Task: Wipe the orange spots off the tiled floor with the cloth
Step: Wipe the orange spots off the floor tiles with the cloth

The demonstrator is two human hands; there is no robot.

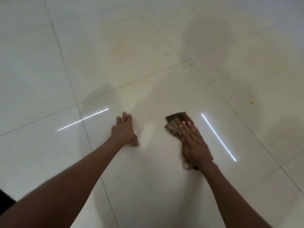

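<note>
The right hand's (195, 142) grip is a flat palm with fingers straight, pressing the crumpled brown cloth (176, 125) onto the glossy pale tiled floor (49, 63); the left hand (124, 130) lies spread and empty on the tile beside it as a brace. Small orange spots (251, 103) sit beyond and to the right of the grip, well apart from it. Best to keep the palm's weight over the cloth and sweep outward toward them, folding to a clean face if it smears.
</note>
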